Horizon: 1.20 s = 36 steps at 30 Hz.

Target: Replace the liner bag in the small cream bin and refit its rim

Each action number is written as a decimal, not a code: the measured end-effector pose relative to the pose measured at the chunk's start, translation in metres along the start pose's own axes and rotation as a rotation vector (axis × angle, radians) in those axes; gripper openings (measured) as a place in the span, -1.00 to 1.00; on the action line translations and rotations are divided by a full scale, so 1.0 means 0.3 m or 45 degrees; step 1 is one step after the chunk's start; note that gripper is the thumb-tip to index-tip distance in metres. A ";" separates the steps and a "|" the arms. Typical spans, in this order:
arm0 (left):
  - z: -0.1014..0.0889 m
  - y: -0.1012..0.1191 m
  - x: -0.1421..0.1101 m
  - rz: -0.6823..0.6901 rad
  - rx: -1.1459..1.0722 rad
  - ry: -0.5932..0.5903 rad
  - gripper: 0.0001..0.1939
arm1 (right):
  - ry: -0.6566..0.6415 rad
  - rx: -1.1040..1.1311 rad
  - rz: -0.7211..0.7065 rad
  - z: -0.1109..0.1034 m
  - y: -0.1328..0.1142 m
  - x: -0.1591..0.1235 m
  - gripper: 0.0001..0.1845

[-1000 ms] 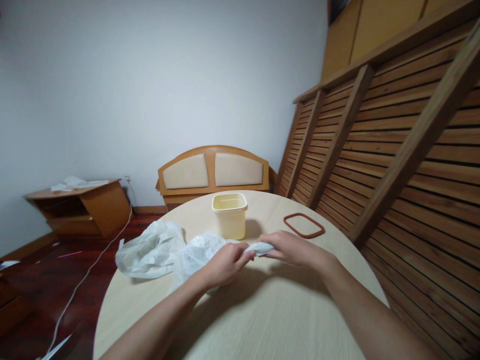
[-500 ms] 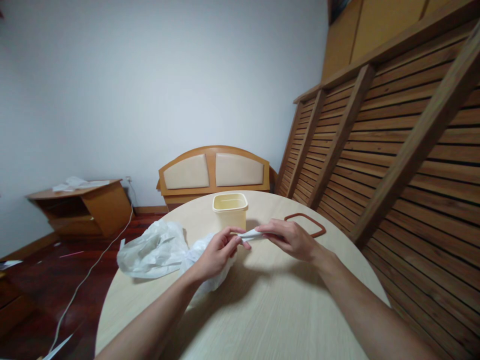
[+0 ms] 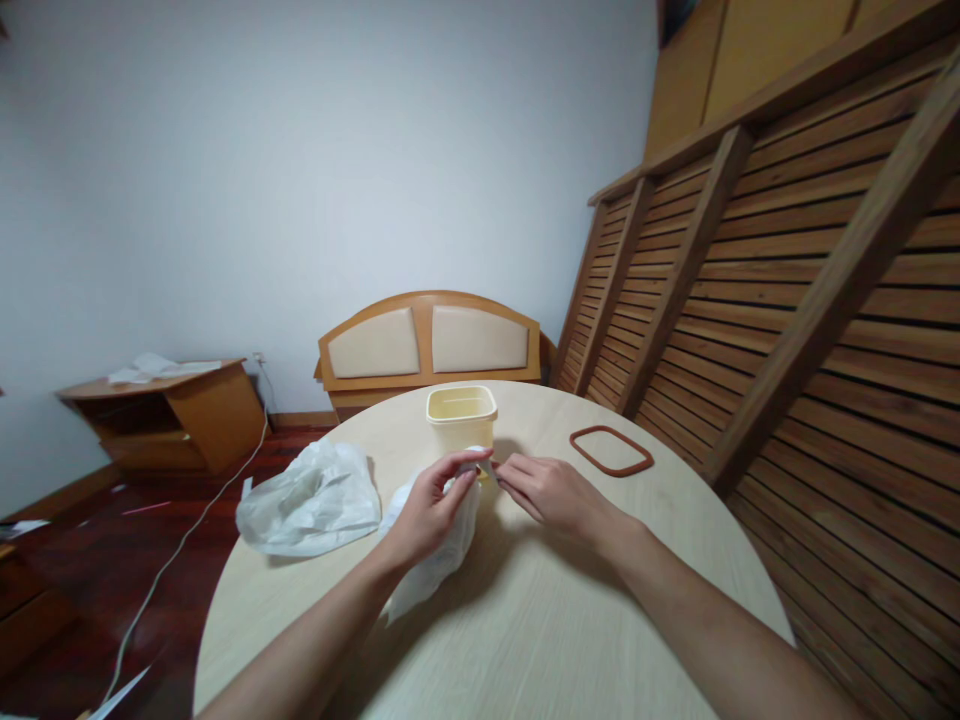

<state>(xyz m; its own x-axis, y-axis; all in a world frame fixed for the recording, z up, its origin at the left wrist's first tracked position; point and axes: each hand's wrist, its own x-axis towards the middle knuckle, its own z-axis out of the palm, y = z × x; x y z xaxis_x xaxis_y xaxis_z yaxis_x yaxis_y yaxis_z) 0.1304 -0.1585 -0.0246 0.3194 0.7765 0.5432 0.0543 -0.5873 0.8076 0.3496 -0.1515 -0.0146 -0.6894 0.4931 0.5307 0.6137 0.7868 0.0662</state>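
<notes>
White plastic bag (image 3: 442, 552) held between both hands (image 3: 487, 492).

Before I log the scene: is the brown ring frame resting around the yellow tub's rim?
No, the brown ring frame lies flat on the table, apart from the yellow tub.

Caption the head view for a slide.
Two hands, left and right, pinch a white plastic bag before a yellow tub on a round table.
</notes>
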 end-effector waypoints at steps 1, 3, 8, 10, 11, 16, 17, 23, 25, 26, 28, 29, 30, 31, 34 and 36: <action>0.002 -0.006 -0.001 0.021 0.041 0.009 -0.65 | -0.017 -0.028 -0.001 0.001 -0.017 0.005 -0.73; 0.007 -0.015 -0.003 0.070 0.141 0.017 -0.64 | -0.039 -0.063 -0.001 0.000 -0.046 0.011 -0.78; 0.010 -0.045 -0.009 0.144 0.438 -0.001 -0.59 | -0.050 -0.087 -0.039 -0.007 -0.071 0.013 -0.79; 0.005 -0.059 -0.012 0.108 0.528 0.003 -0.56 | -0.052 -0.066 -0.060 -0.013 -0.065 0.014 -0.78; 0.002 -0.065 -0.013 0.081 0.583 0.004 -0.55 | -0.051 -0.052 -0.071 -0.018 -0.061 0.014 -0.79; -0.009 -0.062 -0.017 -0.017 0.823 -0.054 -0.68 | -0.032 -0.017 -0.178 -0.055 -0.030 0.003 -0.80; -0.009 -0.057 -0.018 -0.029 0.863 -0.069 -0.70 | -0.035 -0.012 -0.204 -0.063 -0.024 -0.001 -0.78; -0.007 -0.029 -0.024 -0.009 0.968 -0.088 -0.66 | -0.058 0.167 -0.229 -0.068 -0.007 -0.017 -0.73; -0.004 -0.021 -0.031 0.069 0.918 -0.120 -0.66 | -0.046 0.234 -0.234 -0.047 -0.007 -0.014 -0.77; -0.003 -0.016 -0.035 0.099 0.886 -0.163 -0.64 | -0.037 0.260 -0.239 -0.034 -0.007 -0.012 -0.78; -0.001 -0.005 -0.044 0.139 0.814 -0.281 -0.55 | -0.007 0.308 -0.251 -0.011 -0.007 -0.008 -0.80; 0.000 0.000 -0.048 0.157 0.776 -0.337 -0.48 | 0.013 0.332 -0.262 -0.004 -0.007 -0.007 -0.81; 0.001 0.004 -0.051 0.178 0.736 -0.380 -0.43 | 0.034 0.356 -0.276 0.001 -0.007 -0.006 -0.82; 0.002 0.007 -0.052 0.197 0.697 -0.406 -0.38 | 0.056 0.381 -0.289 0.003 -0.008 -0.006 -0.83; 0.004 0.012 -0.053 0.219 0.613 -0.421 -0.33 | 0.126 0.450 -0.312 -0.002 -0.012 -0.004 -0.86; 0.006 0.010 -0.053 0.207 0.589 -0.437 -0.30 | 0.158 0.494 -0.306 -0.005 -0.016 -0.001 -0.87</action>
<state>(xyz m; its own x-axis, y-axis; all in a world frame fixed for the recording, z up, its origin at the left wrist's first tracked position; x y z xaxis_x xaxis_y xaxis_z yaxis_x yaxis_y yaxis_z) 0.1270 -0.1730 -0.0313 0.6412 0.5952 0.4843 0.3608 -0.7909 0.4943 0.3475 -0.1558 -0.0138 -0.7285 0.2501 0.6377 0.2369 0.9655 -0.1080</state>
